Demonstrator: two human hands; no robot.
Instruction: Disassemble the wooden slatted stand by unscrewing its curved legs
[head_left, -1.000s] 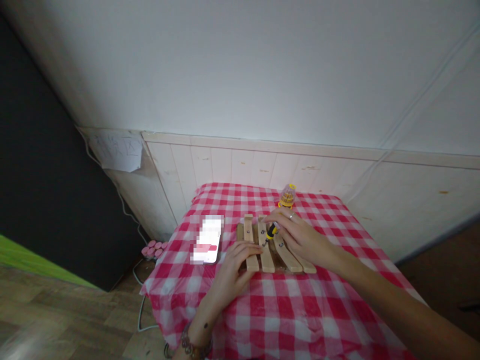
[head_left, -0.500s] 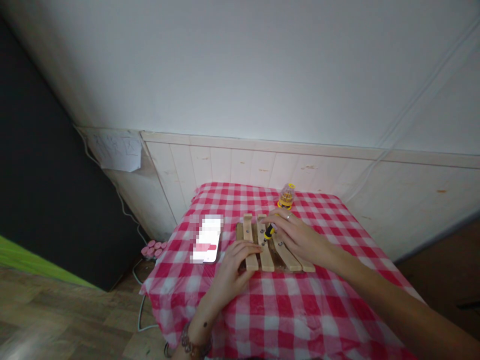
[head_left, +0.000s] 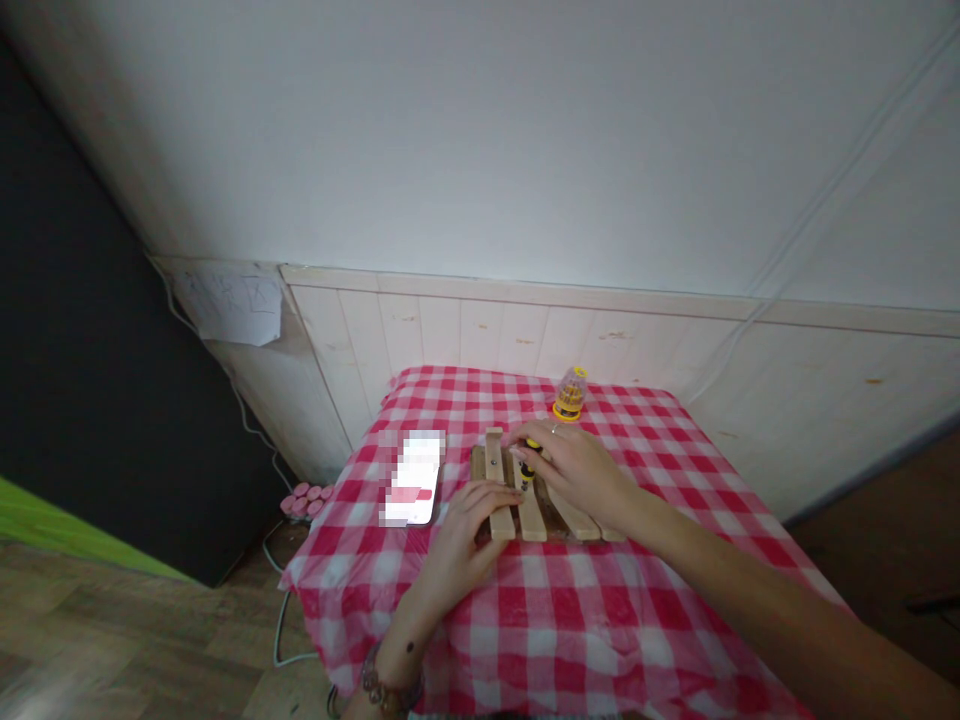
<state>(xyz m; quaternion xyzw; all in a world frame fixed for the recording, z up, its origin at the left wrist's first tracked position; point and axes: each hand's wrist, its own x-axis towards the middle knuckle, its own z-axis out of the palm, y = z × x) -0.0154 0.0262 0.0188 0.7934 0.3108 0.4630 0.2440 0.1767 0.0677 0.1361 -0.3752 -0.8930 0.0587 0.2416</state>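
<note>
On the table lies a wooden piece made of several pale slats [head_left: 533,520] fixed across a darker base [head_left: 478,462]. My right hand [head_left: 577,460] is closed around a small yellow and black screwdriver [head_left: 528,468], which stands nearly upright over the second slat from the left. Its tip meets the slat near my left fingertips; the exact contact is too small to make out. My left hand [head_left: 472,515] grips the left side of the piece, fingers across the leftmost slat [head_left: 493,448] and thumb at its near end. A dark screw head shows on that slat.
A phone [head_left: 416,480] with a lit screen lies left of the piece. Behind it stands a clear, yellow-based bit holder [head_left: 571,394]. A red-and-white checked cloth [head_left: 525,630] covers the table, which meets the wall. Pink round objects [head_left: 306,499] sit beyond the left edge.
My right hand has moved slightly left, and the screwdriver has gone from leaning to nearly upright. My left hand has stayed in place on the slats.
</note>
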